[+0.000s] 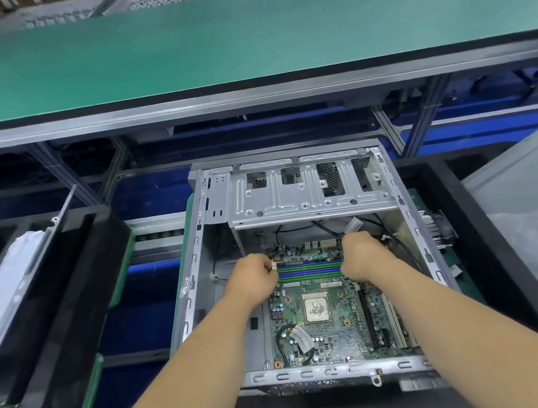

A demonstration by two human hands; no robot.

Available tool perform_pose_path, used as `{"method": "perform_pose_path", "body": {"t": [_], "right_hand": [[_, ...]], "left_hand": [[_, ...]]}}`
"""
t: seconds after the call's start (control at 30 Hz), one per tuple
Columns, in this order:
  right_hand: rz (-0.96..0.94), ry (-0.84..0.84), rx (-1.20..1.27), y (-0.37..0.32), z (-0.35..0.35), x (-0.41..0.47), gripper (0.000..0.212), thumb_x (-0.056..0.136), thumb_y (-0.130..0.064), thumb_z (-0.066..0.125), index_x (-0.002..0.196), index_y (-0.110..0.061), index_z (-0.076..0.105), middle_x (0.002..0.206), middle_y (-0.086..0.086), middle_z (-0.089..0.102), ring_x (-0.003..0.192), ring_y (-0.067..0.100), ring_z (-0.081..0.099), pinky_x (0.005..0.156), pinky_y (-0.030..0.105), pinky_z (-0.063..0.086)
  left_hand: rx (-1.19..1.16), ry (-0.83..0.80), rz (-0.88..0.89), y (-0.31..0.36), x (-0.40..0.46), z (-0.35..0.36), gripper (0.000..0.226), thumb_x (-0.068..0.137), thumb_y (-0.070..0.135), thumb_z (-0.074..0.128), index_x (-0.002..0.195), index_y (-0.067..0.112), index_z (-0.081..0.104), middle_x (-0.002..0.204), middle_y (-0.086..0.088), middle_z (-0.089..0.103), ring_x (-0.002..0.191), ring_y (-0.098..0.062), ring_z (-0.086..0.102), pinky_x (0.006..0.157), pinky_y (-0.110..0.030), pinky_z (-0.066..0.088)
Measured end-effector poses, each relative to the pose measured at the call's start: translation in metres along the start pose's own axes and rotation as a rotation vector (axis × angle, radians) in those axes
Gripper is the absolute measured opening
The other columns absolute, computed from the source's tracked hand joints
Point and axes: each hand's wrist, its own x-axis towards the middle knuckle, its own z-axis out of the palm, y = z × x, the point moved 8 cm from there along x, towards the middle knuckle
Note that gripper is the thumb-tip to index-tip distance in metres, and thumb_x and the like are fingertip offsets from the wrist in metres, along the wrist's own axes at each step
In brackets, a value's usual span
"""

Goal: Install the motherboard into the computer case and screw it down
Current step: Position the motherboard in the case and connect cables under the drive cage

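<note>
- The case (307, 267) is lying open on its side, with the board (329, 320) sitting flat inside on its floor.
- The left hand (252, 277) is curling over the board's far left edge, its fingers pinching a small white connector (274, 266).
- The right hand (364, 254) is curling at the board's far right edge; what it is gripping I cannot tell.
- Black foam trays (75, 286) are flanking the case.
- A green counter (237, 35) is stretching across behind.
</note>
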Motion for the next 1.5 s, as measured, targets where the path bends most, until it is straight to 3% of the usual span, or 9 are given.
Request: {"method": "perform_pose_path", "body": {"t": [0.3, 0.6, 0.9, 1.0, 1.13, 1.2, 1.3, 1.4, 1.5], "right_hand": [[-0.003, -0.013, 0.009, -0.001, -0.005, -0.005, 0.024, 0.092, -0.005, 0.055, 0.071, -0.010, 0.048, 0.071, 0.004, 0.049, 0.053, 0.015, 0.043, 0.044, 0.023, 0.037], [-0.020, 0.066, -0.004, -0.002, -0.007, -0.009, 0.025, 0.096, -0.008, 0.057, 0.072, -0.009, 0.050, 0.074, 0.006, 0.056, 0.058, 0.019, 0.052, 0.052, 0.027, 0.045], [-0.037, 0.097, -0.006, -0.002, -0.005, -0.009, 0.030, 0.098, -0.017, 0.056, 0.071, -0.009, 0.047, 0.073, 0.006, 0.055, 0.061, 0.022, 0.053, 0.054, 0.027, 0.044], [-0.049, 0.150, 0.006, -0.003, -0.009, -0.013, 0.023, 0.099, -0.019, 0.055, 0.081, -0.005, 0.052, 0.072, 0.006, 0.054, 0.064, 0.025, 0.056, 0.058, 0.029, 0.047], [-0.108, 0.250, 0.036, -0.013, -0.016, -0.019, 0.017, 0.101, -0.021, 0.050, 0.089, -0.009, 0.053, 0.086, 0.011, 0.062, 0.073, 0.028, 0.057, 0.063, 0.031, 0.049], [-0.188, 0.278, 0.012, -0.028, -0.017, -0.022, 0.019, 0.101, -0.022, 0.047, 0.105, -0.009, 0.060, 0.104, 0.013, 0.066, 0.085, 0.030, 0.060, 0.069, 0.033, 0.050], [-0.346, 0.332, -0.081, -0.056, -0.021, -0.022, 0.030, 0.103, -0.025, 0.044, 0.122, -0.010, 0.061, 0.114, 0.012, 0.065, 0.102, 0.035, 0.061, 0.085, 0.040, 0.049], [-0.359, 0.231, -0.082, -0.074, -0.017, -0.005, 0.026, 0.106, -0.033, 0.038, 0.108, -0.015, 0.057, 0.104, 0.009, 0.066, 0.094, 0.032, 0.061, 0.078, 0.040, 0.044], [-0.319, 0.079, -0.016, -0.091, -0.003, 0.017, 0.029, 0.108, -0.035, 0.032, 0.108, -0.016, 0.054, 0.103, 0.008, 0.065, 0.085, 0.028, 0.056, 0.073, 0.038, 0.042]], "left_hand": [[-0.014, 0.003, 0.007, 0.001, -0.009, -0.004, 0.019, 0.092, 0.017, 0.055, 0.102, 0.014, 0.071, 0.089, -0.005, 0.071, 0.085, -0.025, 0.066, 0.078, -0.036, 0.057], [0.042, 0.011, -0.043, -0.011, -0.023, -0.006, 0.013, 0.091, 0.016, 0.053, 0.094, 0.016, 0.065, 0.089, -0.005, 0.066, 0.085, -0.026, 0.064, 0.075, -0.037, 0.056], [0.320, 0.238, -0.106, -0.012, -0.020, -0.034, 0.015, 0.094, 0.011, 0.056, 0.108, 0.013, 0.058, 0.111, -0.007, 0.055, 0.099, -0.030, 0.059, 0.073, -0.040, 0.050], [0.357, 0.175, -0.138, -0.013, -0.018, -0.028, 0.010, 0.094, 0.011, 0.053, 0.094, 0.015, 0.061, 0.101, -0.005, 0.063, 0.092, -0.029, 0.062, 0.074, -0.038, 0.051], [0.298, 0.169, -0.055, -0.002, -0.016, -0.023, 0.023, 0.096, 0.031, 0.051, 0.076, 0.020, 0.050, 0.083, -0.004, 0.064, 0.083, -0.027, 0.057, 0.079, -0.036, 0.046], [0.295, 0.155, -0.042, -0.001, -0.014, -0.022, 0.022, 0.098, 0.039, 0.050, 0.085, 0.023, 0.058, 0.090, -0.004, 0.070, 0.092, -0.028, 0.062, 0.086, -0.036, 0.044], [0.290, 0.130, -0.064, -0.003, -0.012, -0.019, 0.022, 0.102, 0.037, 0.048, 0.108, 0.026, 0.066, 0.099, -0.002, 0.072, 0.093, -0.026, 0.065, 0.077, -0.032, 0.044], [0.186, 0.161, -0.109, -0.006, -0.014, -0.021, 0.023, 0.102, 0.026, 0.043, 0.095, 0.017, 0.063, 0.088, -0.005, 0.069, 0.080, -0.026, 0.061, 0.068, -0.031, 0.049], [0.106, 0.150, -0.135, -0.008, -0.016, -0.021, 0.025, 0.103, 0.024, 0.040, 0.093, 0.014, 0.060, 0.086, -0.006, 0.066, 0.080, -0.028, 0.062, 0.073, -0.035, 0.055]]}}
